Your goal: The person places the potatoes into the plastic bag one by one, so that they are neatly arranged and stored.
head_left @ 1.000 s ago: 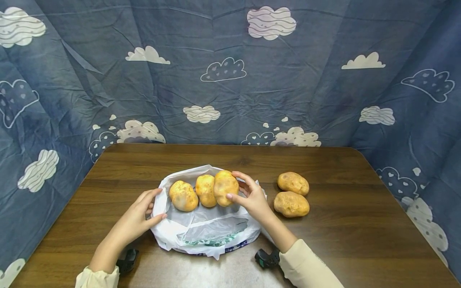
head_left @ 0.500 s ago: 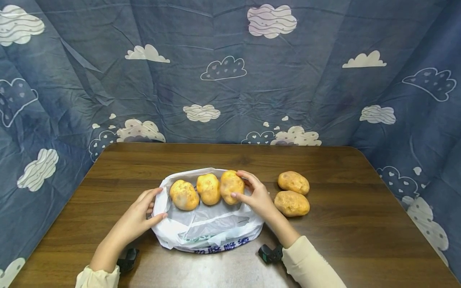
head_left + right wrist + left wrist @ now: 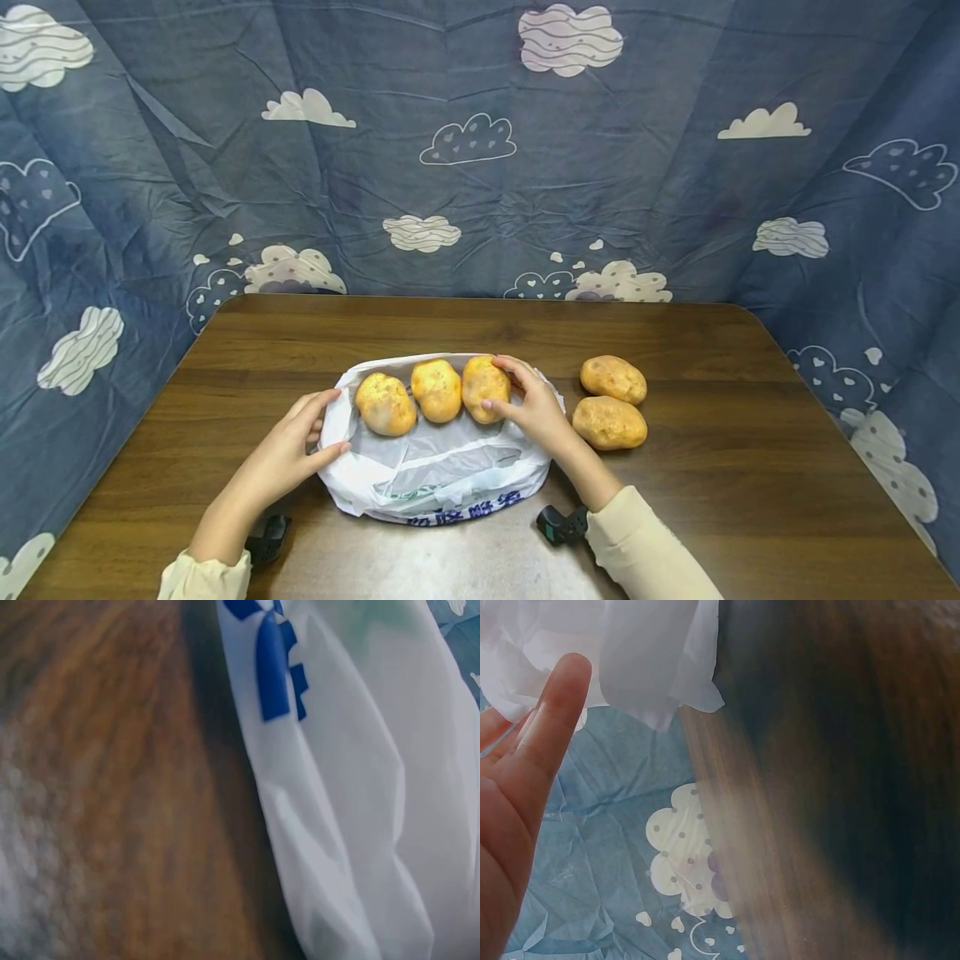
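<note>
In the head view, a white plastic bag with blue and green print lies wide-mouthed on the table. Two yellowish potatoes sit in it side by side. My right hand holds a third potato beside them, thumb in front and fingers at its back right. My left hand touches the bag's left side, thumb and forefinger spread along the rim. The left wrist view shows an extended finger against the bag. Only the bag's printed side shows in the right wrist view, without the hand.
Two browner potatoes lie on the brown wooden table, right of the bag. Black devices are at both wrists. A blue cloud-patterned cloth hangs behind the table.
My right hand has moved the potato slightly right and down, apart from the middle potato, which now shows fully. The bag's front has shifted, showing more blue lettering. My left hand has stayed put.
</note>
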`<state>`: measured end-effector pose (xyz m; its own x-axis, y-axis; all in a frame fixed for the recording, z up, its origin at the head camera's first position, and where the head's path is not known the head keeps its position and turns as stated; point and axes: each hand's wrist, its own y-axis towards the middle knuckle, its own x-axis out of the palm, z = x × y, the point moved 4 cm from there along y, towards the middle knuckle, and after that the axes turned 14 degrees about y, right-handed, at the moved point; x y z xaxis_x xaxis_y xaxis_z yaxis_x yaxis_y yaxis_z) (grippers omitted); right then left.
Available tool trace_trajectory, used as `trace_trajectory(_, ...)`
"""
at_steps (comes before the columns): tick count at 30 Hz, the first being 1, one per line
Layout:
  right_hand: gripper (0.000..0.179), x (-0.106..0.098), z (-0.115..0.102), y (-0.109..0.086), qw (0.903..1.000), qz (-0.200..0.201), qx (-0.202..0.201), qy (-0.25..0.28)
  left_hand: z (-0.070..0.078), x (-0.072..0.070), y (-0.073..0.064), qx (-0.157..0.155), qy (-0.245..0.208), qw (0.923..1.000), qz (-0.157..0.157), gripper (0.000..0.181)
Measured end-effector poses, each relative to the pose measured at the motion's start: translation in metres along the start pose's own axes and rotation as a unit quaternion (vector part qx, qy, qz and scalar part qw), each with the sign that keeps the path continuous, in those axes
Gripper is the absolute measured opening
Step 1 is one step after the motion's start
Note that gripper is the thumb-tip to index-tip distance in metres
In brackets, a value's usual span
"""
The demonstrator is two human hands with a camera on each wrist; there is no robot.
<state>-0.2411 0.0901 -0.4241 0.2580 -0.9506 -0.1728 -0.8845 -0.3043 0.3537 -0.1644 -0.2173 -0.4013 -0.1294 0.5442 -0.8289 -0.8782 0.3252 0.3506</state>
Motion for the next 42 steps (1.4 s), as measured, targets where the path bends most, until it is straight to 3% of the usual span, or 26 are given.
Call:
trace_trajectory(15, 0.052, 0.001, 0.001, -0.002, 0.9998, -0.019, 0.009, 0.007, 0.000, 0.000, 0.000, 0.003, 0.005, 1.0000, 0.003, 0.064)
trace_trajectory(20, 0.048, 0.001, 0.000, -0.002, 0.9999, -0.013, -0.007, 0.005, 0.000, 0.000, 0.000, 0.005, 0.006, 1.0000, 0.006, 0.064)
trace_trajectory(29, 0.041, 0.004, -0.040, -0.007, 0.9986, 0.006, -0.047, 0.025, 0.000, 0.000, 0.000, -0.003, 0.000, 1.0000, -0.001, 0.064)
trace_trajectory(42, 0.040, -0.007, -0.053, -0.012, 0.9929, 0.035, -0.089, 0.070, 0.000, 0.000, 0.000, -0.005, -0.004, 1.0000, -0.005, 0.064)
